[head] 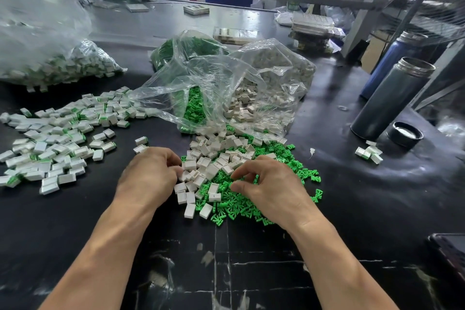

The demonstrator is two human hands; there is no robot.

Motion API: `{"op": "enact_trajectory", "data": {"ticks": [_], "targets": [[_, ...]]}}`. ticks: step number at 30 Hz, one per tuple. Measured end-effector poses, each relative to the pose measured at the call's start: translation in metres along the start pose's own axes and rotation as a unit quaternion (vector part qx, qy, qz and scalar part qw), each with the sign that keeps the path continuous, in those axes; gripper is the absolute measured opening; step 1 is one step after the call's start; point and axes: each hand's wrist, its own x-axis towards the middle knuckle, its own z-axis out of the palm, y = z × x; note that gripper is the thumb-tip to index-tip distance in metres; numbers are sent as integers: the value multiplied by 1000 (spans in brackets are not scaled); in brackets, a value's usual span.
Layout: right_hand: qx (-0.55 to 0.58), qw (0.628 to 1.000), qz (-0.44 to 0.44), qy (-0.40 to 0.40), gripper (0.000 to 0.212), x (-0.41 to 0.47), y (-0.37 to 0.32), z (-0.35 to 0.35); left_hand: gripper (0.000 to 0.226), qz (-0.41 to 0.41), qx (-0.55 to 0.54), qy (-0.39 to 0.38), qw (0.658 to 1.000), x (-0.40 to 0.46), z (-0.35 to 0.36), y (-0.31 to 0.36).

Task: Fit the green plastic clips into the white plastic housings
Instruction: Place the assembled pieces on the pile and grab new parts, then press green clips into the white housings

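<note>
Green plastic clips [251, 205] | mid-desk, among white plastic housings [214, 158] | left hand [148, 176] fingertips curled on housings, grasp unclear | right hand [266, 189] curled over clips, grasp unclear | advice: single out one of each, align before pressing

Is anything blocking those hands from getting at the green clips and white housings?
Nothing visible. The left hand already touches the loose housings, and the right hand sits on the clips. Both piles lie mixed and uncovered on the table; the bags lie behind them.
</note>
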Motion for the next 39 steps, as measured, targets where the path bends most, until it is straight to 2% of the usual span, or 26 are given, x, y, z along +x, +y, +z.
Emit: {"op": "enact_trajectory", "data": {"ticks": [6, 9, 11, 14, 20, 23, 27, 30, 34, 39], "targets": [[-58, 998, -16, 8, 21, 0, -4, 7, 13, -1, -23, 12, 1000, -3, -1, 2], [-70, 997, -16, 14, 13, 1, -6, 7, 11, 30, -106, 63, 992, -6, 0, 6], [-77, 997, -16, 9, 10, 0, -7, 8, 12, 59, -210, 70, 974, -11, 1, 12], [-94, 995, -18, 2, 16, 0, -7, 8, 11, 73, -393, 3, 917, -22, 5, 24], [-81, 996, -18, 20, 13, 0, -7, 8, 21, 71, -507, -59, 857, -32, 18, 38], [-17, 998, -26, 56, 9, 0, -5, 8, 26, 67, -539, -88, 835, -33, 21, 39], [156, 981, -11, 116, 4, 0, -5, 8, 31, 71, -557, -104, 821, -34, 23, 43], [304, 943, 7, 138, 8, 3, -5, 9, 29, 86, -549, -99, 826, -35, 24, 44], [427, 891, 2, 152, 9, 5, -5, 6, 25, 114, -521, -93, 841, -37, 28, 45], [476, 869, -17, 132, 4, 5, -3, 7, 15, 130, -514, -88, 843, -40, 31, 47]]}}
